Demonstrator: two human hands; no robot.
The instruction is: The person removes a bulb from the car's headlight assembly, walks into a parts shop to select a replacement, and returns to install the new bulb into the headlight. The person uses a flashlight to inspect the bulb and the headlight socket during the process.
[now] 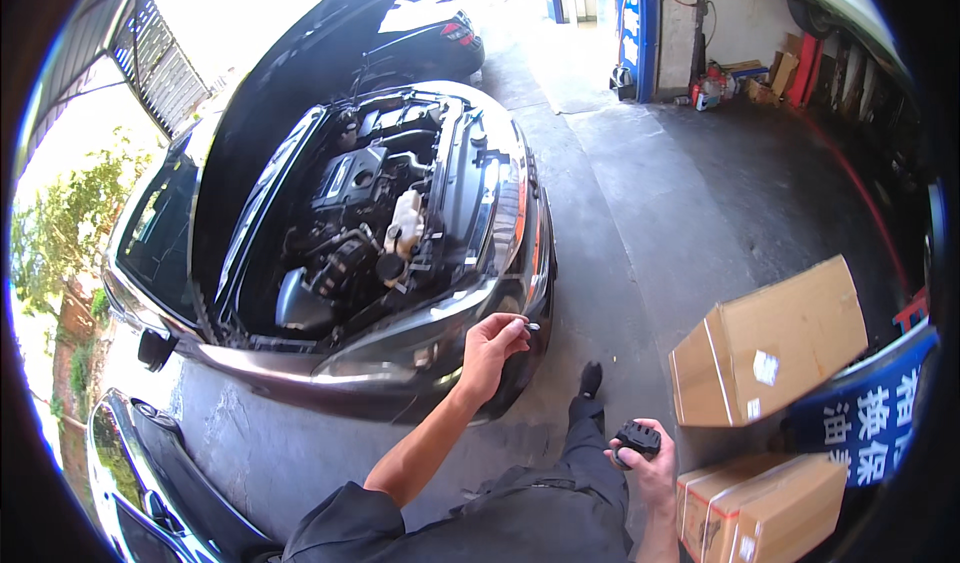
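Note:
A dark car [420, 353] stands with its hood raised and its engine bay [370, 223] exposed. My left hand [490, 348] reaches out to the car's front corner, fingers pinched on a small white object [532, 326] beside the headlight. My right hand [645, 458] hangs lower at my side and grips a small black part [638, 437]. My dark sleeve and trousers fill the lower middle of the view.
Two taped cardboard boxes [770, 348] [760, 508] sit stacked at my right, next to a blue sign [870, 413]. Another car's front [130, 483] shows at lower left. Concrete floor [650, 193] stretches ahead toward a garage wall with red items and boxes [745, 78].

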